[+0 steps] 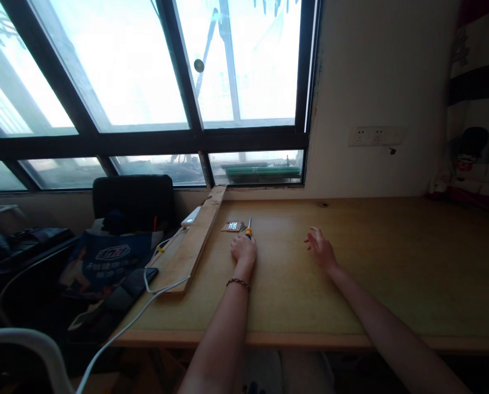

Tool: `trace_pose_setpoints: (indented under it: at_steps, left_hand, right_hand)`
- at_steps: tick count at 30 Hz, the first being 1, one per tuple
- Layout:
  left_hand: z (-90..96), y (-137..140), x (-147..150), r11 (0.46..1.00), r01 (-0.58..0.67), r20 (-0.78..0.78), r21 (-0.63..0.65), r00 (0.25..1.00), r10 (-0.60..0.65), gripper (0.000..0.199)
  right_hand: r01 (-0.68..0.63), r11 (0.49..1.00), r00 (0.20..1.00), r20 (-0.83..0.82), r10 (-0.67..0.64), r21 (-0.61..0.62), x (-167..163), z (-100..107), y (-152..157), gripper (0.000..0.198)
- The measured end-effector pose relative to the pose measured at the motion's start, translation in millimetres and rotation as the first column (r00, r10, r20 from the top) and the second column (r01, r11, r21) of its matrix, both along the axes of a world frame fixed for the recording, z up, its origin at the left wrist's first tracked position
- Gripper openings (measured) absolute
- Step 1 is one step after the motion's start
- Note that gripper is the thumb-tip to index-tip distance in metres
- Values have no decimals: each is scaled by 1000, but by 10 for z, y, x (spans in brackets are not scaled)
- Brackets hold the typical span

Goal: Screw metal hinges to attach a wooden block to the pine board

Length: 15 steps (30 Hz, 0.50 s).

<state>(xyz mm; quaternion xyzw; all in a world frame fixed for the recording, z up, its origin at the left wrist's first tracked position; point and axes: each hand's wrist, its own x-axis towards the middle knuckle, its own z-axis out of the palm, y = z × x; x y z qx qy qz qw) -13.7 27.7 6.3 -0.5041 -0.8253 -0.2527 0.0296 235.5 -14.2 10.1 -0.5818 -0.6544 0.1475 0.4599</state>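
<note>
My left hand [243, 249] rests on the wooden table, its fingers closed around the handle of a screwdriver [248, 230]. The handle is yellow and black, and the metal shaft points away from me. Just beyond this hand lies a small flat brown piece with white parts on it [232, 226]. Several small dark slim pieces [243, 227], perhaps screws, lie between it and the screwdriver. To the right, my right hand [320, 249] is held over the table with its fingers apart and nothing in them.
A long wooden board [195, 246] lies along the table's left side, with a white cable [152, 293] looping over its near end. A white power strip [191, 217] sits beside the board. Left of the table are a black chair [133, 200] and a blue bag [105, 257].
</note>
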Motion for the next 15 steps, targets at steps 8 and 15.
trace_pose_setpoints:
  at_steps: [8,15]
  left_hand:
    - [54,-54,342,933,291,472,209,806,-357,43]
    - [-8,-410,1009,690,529,777,494,88,-623,48]
  right_hand:
    - [-90,995,974,-210,79,-44,-25,13,29,60]
    - [-349,931,808,-537,242,-106,-216,70,-18,60]
